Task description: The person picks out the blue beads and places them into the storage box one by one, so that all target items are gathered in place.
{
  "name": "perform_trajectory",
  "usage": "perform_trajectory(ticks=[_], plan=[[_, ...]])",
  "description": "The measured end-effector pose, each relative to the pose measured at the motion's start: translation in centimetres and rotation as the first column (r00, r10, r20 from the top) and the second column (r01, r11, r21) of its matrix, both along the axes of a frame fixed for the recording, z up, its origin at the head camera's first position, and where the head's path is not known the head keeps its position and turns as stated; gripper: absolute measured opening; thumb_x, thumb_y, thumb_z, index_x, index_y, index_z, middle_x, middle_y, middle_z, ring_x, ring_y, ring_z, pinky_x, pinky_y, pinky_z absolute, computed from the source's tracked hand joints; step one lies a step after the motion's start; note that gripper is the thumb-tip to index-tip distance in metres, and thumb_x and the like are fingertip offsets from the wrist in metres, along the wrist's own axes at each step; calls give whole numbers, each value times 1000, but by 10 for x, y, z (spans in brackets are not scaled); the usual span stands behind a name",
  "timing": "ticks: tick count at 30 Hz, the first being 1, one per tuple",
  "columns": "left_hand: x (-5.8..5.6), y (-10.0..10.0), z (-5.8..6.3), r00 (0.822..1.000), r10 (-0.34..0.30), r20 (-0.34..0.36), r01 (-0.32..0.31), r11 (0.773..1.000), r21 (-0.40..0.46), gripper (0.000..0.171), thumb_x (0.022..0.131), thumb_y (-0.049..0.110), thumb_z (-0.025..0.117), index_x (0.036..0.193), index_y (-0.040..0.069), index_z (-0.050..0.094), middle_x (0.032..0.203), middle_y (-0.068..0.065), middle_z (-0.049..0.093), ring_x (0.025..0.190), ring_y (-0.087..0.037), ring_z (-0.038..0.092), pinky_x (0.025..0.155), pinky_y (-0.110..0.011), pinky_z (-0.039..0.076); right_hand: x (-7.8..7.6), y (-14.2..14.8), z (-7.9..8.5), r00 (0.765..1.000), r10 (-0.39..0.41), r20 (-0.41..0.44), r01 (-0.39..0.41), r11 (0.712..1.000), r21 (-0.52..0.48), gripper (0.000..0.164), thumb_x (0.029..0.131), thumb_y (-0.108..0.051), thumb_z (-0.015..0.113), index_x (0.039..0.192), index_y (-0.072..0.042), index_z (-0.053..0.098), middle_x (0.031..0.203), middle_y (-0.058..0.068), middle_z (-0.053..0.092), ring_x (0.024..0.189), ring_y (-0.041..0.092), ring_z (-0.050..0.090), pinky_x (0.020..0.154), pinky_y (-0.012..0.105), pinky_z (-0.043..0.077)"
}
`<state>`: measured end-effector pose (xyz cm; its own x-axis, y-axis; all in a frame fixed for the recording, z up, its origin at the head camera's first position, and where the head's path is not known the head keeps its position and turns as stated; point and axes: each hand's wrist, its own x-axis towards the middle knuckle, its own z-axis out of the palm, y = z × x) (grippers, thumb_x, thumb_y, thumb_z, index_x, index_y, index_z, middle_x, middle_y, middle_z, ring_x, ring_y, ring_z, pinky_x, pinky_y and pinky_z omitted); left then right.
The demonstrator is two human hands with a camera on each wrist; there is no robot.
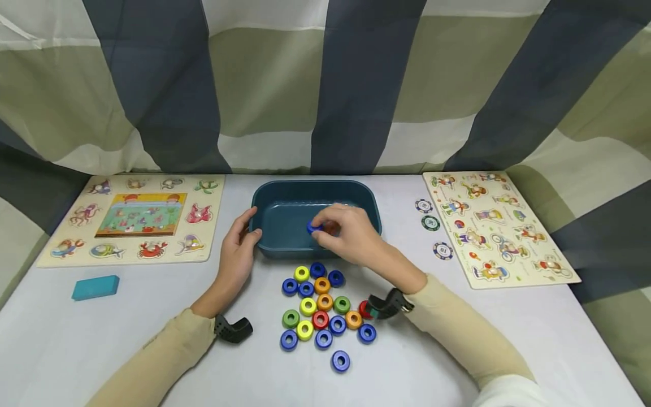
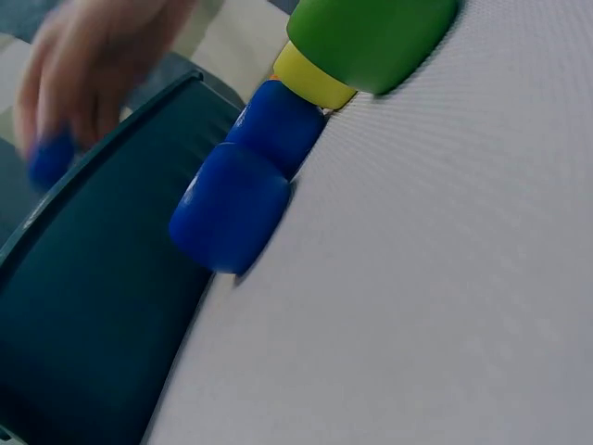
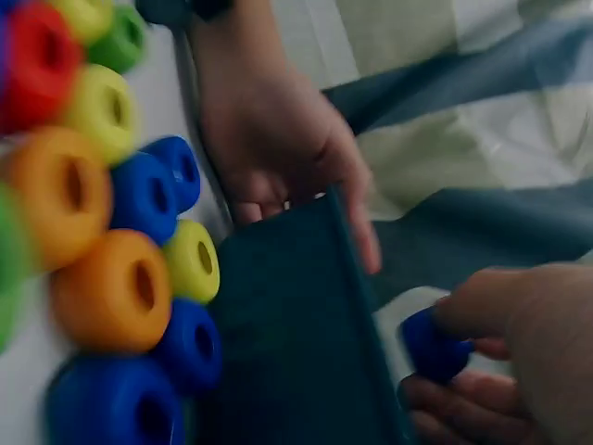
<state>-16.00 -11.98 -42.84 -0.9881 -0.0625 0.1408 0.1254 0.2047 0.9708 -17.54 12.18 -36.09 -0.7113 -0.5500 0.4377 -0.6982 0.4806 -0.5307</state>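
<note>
My right hand (image 1: pixel 351 233) is over the dark teal plastic tub (image 1: pixel 316 252) and pinches a blue ring bead (image 1: pixel 314 227) between thumb and fingers. In the right wrist view that blue bead (image 3: pixel 434 345) shows beside the tub wall (image 3: pixel 287 324). At the tub's left end, my left hand (image 1: pixel 238 251) holds the rim, its thumb (image 3: pixel 363 232) lying along the edge. In front of the tub lies a loose cluster of ring beads: blue (image 1: pixel 337 325), yellow (image 1: pixel 307 307), orange (image 1: pixel 324 310), green (image 1: pixel 290 319) and red (image 1: pixel 320 328).
A sea-animal puzzle board (image 1: pixel 198 249) lies at the left, with a teal block (image 1: pixel 95 288) in front of it. To the right are another picture puzzle board (image 1: pixel 490 226) and three poker chips (image 1: pixel 430 223). Behind the white-covered table (image 1: pixel 244 384) hangs a striped cloth (image 1: pixel 269 79).
</note>
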Motion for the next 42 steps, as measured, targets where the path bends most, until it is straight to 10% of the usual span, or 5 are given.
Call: perform_trajectory(ticks=[6,14,26,31,42], plan=[[3,-4,-4,1000,-10,1,10,1000,10,46,101,15,45,147,15,42,155,-3,36,143,-18,34,117,-40,33,-39,-50,-13,972,-28,234,-37,962,270,8,86,-15,72,93,-11,74,92,1,74,74,9,61,67,20,51],[0,-1,0,999,-27,-19,28,999,18,47,100,10,45,147,12,41,156,-5,36,140,-23,39,114,-42,35,-54,-72,-18,922,2,388,-147,928,343,10,87,-12,71,97,-11,72,97,2,73,91,14,66,84,28,54],[0,0,1,999,-21,-26,21,1000,6,47,99,9,46,146,8,42,155,-8,37,145,-21,32,119,-42,30,21,9,3,979,183,89,-184,983,5,14,89,-14,67,101,-9,72,93,-1,71,73,4,56,63,21,52],[1,-3,0,1000,-1,-17,1,1000,-28,47,99,11,47,146,10,42,155,-5,38,146,-18,29,120,-39,29,46,43,-12,976,162,146,-169,985,35,15,87,-12,69,101,-7,72,93,1,72,75,2,56,63,22,53],[0,-1,0,1000,-20,-24,20,1000,-8,47,99,11,47,146,10,42,155,-5,37,146,-16,29,120,-38,29,48,45,-46,989,58,134,-91,963,254,17,87,-15,71,103,-11,72,113,6,70,97,15,65,83,29,57]])
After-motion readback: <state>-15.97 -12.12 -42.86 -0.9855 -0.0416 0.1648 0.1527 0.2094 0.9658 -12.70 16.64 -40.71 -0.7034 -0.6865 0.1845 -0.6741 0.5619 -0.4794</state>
